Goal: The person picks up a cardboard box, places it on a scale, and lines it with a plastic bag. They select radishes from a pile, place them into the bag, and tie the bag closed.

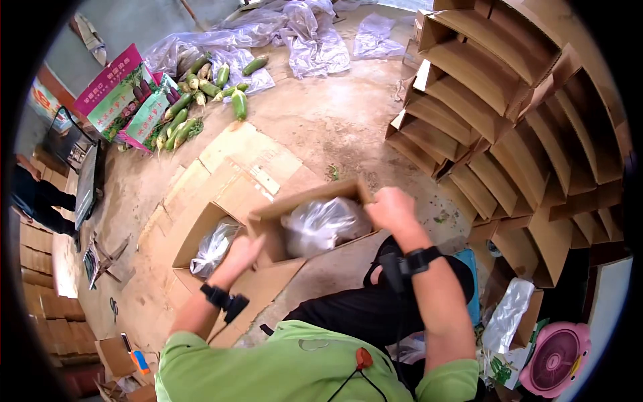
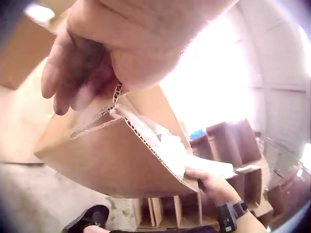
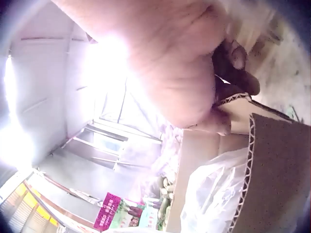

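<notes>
Right hand [image 3: 170, 63] on corrugated box [image 3: 279, 170], crinkled clear plastic [image 3: 214, 189] inside

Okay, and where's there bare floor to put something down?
The widest patch, leaf scraps aside, lies between the green vegetables, plastic sheeting and stacked boxes. Another strip runs left of the flattened cardboard. It's crowded around the pink fan.

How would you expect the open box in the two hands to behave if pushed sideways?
The box is probably fairly stiff, given its corrugated walls. With its top open, it may skew a little. The crinkled plastic bag inside looks soft and could shift.
</notes>
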Demonstrator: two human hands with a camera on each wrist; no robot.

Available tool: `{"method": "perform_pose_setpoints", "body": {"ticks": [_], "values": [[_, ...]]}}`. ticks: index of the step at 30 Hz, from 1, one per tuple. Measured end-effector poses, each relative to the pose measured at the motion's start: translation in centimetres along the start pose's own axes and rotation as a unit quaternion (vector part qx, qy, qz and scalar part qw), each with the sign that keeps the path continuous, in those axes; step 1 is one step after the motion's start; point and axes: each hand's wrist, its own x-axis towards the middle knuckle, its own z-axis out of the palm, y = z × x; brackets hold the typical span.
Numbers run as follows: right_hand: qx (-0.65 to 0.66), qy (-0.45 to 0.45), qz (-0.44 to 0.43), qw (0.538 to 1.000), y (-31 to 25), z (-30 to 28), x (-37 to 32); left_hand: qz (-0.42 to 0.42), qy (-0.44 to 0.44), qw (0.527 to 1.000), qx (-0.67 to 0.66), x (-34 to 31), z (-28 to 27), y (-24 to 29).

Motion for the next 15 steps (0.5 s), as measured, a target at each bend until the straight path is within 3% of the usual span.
{"method": "perform_pose_setpoints", "body": {"ticks": [2,4,8,10,12,14,15], "values": [[0.004,-0.029,-0.031,0.999,-2.2,3.0,-0.2,0.165,0.056,0.983,0.059,0.3,2.1,-8.3],[0.009,-0.044,-0.055,0.997,-4.1,6.1,0.1,-0.073,0.055,0.995,-0.039,-3.7,1.5,-6.7],[0.032,-0.068,-0.126,0.989,-8.7,10.6,-0.6,-0.135,0.097,0.973,-0.157,-7.8,3.5,-15.0],[0.067,-0.089,-0.182,0.977,-10.9,10.9,-1.9,-0.060,0.121,0.989,-0.064,-11.2,4.1,-18.4],[0.087,-0.099,-0.210,0.969,-12.7,12.3,-2.4,-0.234,0.149,0.947,-0.162,-12.8,4.8,-19.4],[0.128,-0.143,-0.245,0.950,-13.1,10.7,-2.3,-0.379,0.152,0.852,-0.326,-14.0,2.7,-13.4],[0.167,-0.136,-0.263,0.941,-12.5,8.5,-2.9,-0.392,0.142,0.840,-0.347,-13.9,2.5,-13.1]]}}
